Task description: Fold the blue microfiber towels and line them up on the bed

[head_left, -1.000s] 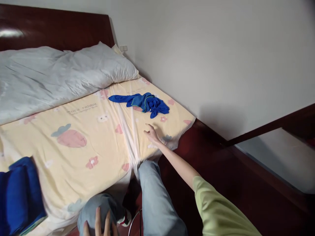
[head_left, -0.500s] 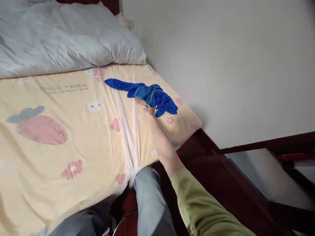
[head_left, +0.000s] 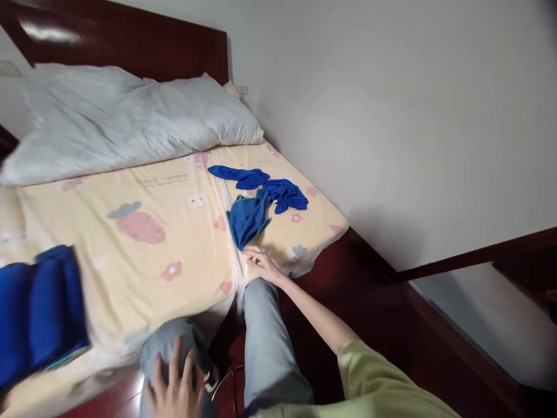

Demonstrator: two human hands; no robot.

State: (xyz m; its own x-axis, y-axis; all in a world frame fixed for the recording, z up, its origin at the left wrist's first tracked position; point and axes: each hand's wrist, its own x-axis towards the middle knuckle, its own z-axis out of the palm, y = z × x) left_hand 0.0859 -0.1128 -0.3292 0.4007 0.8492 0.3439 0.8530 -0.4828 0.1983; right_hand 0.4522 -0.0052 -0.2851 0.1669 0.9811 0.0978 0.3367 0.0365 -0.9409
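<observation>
My right hand (head_left: 261, 264) is at the bed's near edge, its fingertips pinching the lower corner of a blue towel (head_left: 249, 219) with green edging. The towel lies crumpled, its far side touching a bunched blue cloth (head_left: 286, 194) with a small white tag. Behind it lies a longer rumpled blue cloth (head_left: 237, 174). My left hand (head_left: 174, 386) rests on my left knee with fingers spread, holding nothing. Left of it, several folded blue cloths (head_left: 54, 305) lie side by side on the bed.
The bed (head_left: 108, 278) has a yellow sheet with carrots, flowers and rabbits. A long pale pillow (head_left: 139, 125) lies before the dark wooden headboard (head_left: 143, 40). A white wall (head_left: 391, 128) stands on the right, above a dark red floor (head_left: 343, 278).
My right hand has drawn the green-edged towel off the other blue cloths, toward me. The view has shifted left, bringing in my left hand and the folded cloths.
</observation>
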